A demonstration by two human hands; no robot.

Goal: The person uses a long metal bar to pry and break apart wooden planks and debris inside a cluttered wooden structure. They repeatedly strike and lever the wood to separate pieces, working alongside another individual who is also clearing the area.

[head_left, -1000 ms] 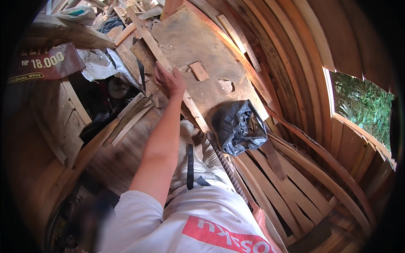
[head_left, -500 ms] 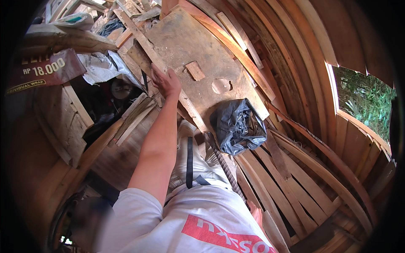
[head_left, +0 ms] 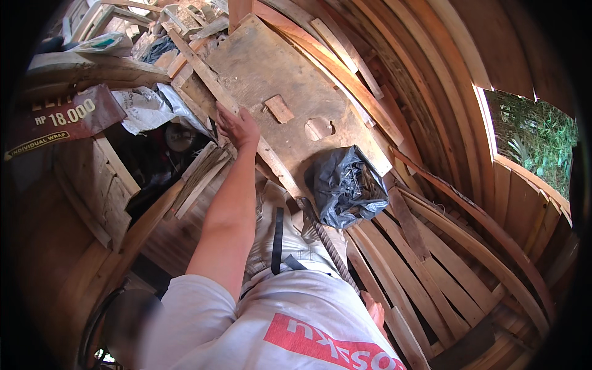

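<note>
Strip (head_left: 275, 164) lies slantwise along the left side of the board (head_left: 290, 68), its near end pointing toward the person's lap. Left hand (head_left: 240, 126) rests over it, thumb apart from the index finger; whether the fingertips clamp its edge cannot be told. Right hand (head_left: 374, 308) is partly hidden behind the shirt (head_left: 246, 327), near the lower end of the twisted rod (head_left: 330, 246); its closure cannot be told. Rod's upper end sits close to the strip's near end, contact unconfirmed. Bag (head_left: 348, 191) stands just beside.

Recommended, in this inspector's judgement: firm, even left-hand pressure; fingers kept well back from the rod's tip; rod kept in line with the strip; bag clear of both.
</note>
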